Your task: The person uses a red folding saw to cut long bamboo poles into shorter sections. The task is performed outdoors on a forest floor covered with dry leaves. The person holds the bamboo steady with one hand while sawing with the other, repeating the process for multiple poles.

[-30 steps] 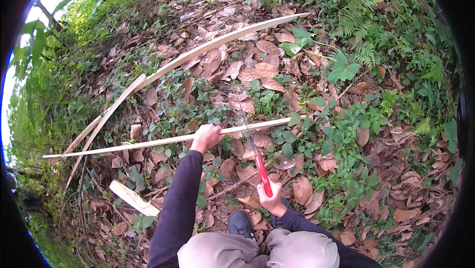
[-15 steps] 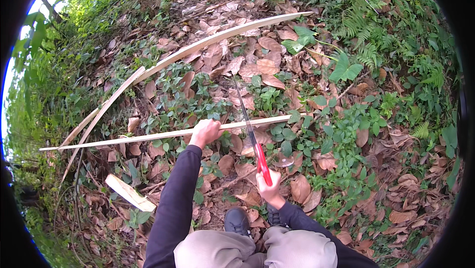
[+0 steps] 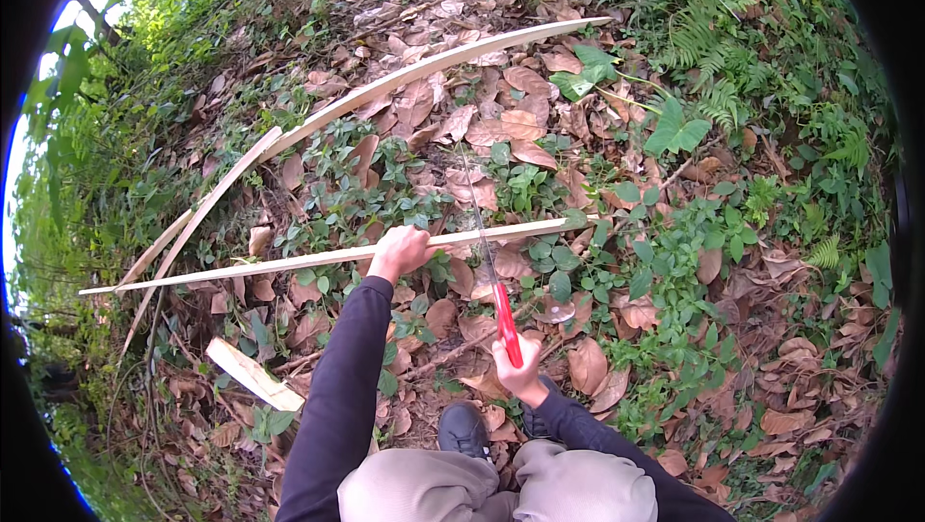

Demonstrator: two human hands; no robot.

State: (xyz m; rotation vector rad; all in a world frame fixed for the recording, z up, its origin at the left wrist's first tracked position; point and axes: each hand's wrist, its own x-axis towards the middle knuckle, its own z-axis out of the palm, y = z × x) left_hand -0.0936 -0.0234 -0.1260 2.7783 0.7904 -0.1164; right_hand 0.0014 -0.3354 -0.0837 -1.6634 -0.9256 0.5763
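On leaf-strewn forest ground, the left hand (image 3: 403, 250) wrapped its grip around a long split bamboo strip (image 3: 289, 262), holding it level. The right hand (image 3: 517, 375) gripped a red-handled machete (image 3: 488, 267), blade crossing the strip, seemingly mid-trimming; steady bracing seemed needed.
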